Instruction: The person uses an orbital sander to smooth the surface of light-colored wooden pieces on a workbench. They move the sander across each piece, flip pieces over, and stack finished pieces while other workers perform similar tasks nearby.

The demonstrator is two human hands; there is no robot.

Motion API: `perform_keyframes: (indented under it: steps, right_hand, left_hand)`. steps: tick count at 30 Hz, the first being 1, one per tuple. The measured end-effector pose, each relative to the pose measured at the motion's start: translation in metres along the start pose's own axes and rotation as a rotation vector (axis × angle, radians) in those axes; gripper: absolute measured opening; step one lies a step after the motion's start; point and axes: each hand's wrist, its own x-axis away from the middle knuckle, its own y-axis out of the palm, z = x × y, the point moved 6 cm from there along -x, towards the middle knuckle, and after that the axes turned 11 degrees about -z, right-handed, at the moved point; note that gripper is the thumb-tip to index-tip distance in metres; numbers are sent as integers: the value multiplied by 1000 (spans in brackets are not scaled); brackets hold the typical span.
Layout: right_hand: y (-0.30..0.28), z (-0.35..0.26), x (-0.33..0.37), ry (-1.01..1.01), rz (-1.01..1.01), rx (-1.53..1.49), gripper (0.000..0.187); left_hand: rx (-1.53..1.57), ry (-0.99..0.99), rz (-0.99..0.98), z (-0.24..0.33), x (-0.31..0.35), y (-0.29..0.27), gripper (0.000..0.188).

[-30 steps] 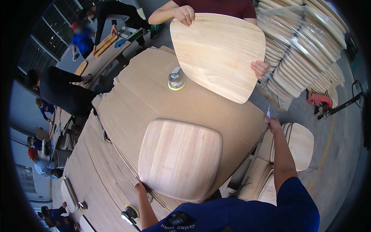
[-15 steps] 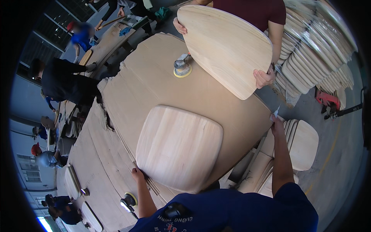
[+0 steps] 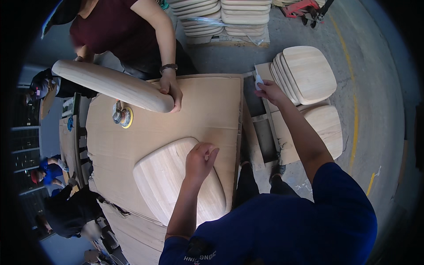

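Note:
My right hand [image 3: 271, 92] is closed round a small white squeeze bottle [image 3: 258, 82] with a pointed tip, held out beyond the table's right edge. Below me a pale wooden board [image 3: 165, 179] with rounded corners lies flat on the cardboard-covered table [image 3: 216, 106]. Over that board's right part hovers my left hand [image 3: 201, 161], its fingers curled in; whether anything small is in them is hidden. Across the table a co-worker in a dark red shirt grips a second wooden board [image 3: 112, 86] with both hands, tilted so its edge faces me.
A disc sander [image 3: 123, 115] with a yellow rim rests under the co-worker's board. To the right, stacked boards [image 3: 309, 75] stand low on a pallet beside the table. More stacks [image 3: 221, 17] and a red pallet jack [image 3: 302, 8] are farther back. Other people work at left.
My view has turned right. My left hand has let go of the board's edge and come up over it. The co-worker's board has tipped edge-on; my right hand still holds the bottle.

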Motion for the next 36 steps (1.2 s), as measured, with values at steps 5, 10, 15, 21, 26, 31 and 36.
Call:
perform_keyframes:
  steps: [5,10,15,21,26,31,36]
  right_hand:
    - [-25,27,46,-140,0,23,24]
    - [-45,39,60,-156,61,251,22]
    - [-39,16,53,-435,331,599,18]
    - [5,-11,24,-519,150,955,17]
    - [26,-23,18,-615,93,1210,12]
    - [30,-29,13,-583,113,1265,11]
    - [40,-26,18,-513,39,1222,14]
  left_hand:
    - [-465,-115,-97,53,-211,90,37]
    - [-558,-300,-197,10,-286,104,39]
    - [-530,-68,-255,-22,-315,98,31]
    - [335,-191,-322,-53,-298,72,15]
    - [572,-62,-283,-48,-285,67,17]
    - [562,-18,-256,-47,-283,57,17]
    - [538,-33,-279,-40,-280,49,18]
